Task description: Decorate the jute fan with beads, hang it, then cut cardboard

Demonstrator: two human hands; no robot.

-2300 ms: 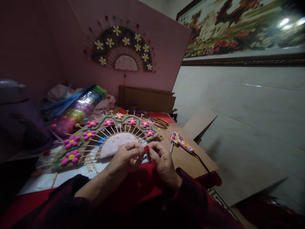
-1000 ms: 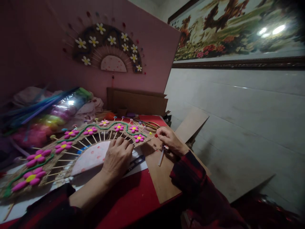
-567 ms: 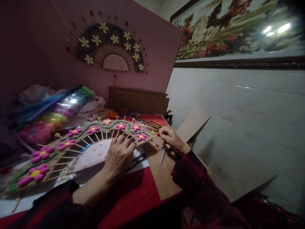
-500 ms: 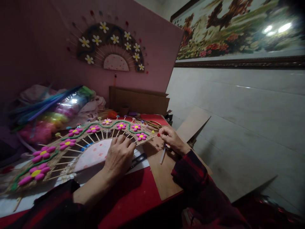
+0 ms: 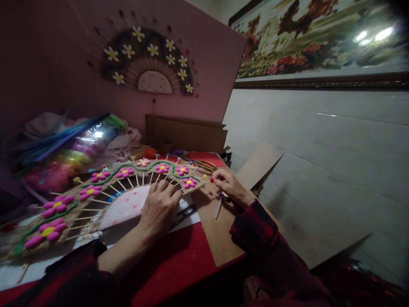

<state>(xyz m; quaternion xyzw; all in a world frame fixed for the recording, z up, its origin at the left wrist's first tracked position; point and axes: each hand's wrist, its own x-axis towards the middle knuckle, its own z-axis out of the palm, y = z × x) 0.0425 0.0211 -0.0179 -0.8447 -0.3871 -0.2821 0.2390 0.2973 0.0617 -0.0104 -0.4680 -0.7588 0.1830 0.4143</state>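
A craft fan (image 5: 123,207) lies across the table, with a pale spotted half-circle centre, thin sticks, and a twine-wrapped band. Pink clay flowers (image 5: 90,192) with yellow middles and a wavy green strand decorate the band. My left hand (image 5: 160,209) is closed over the right end of the half-circle, gripping the fan there; its fingertips are hidden. At the band's right tip, my right hand (image 5: 228,185) pinches at a small red ball (image 5: 211,180) on a stick end. Other small coloured balls tip the sticks along the outer edge.
Brown cardboard (image 5: 220,238) covers the table's right side, with a whitish stick (image 5: 218,207) on it. Golden-handled scissors (image 5: 206,166) lie behind the fan. Bagged colourful materials (image 5: 86,149) are heaped at left. A finished-looking flower fan (image 5: 153,51) hangs on the pink panel.
Both hands keep nearly the same places. The right fingers have shifted very slightly at the red ball; the view has moved a little.
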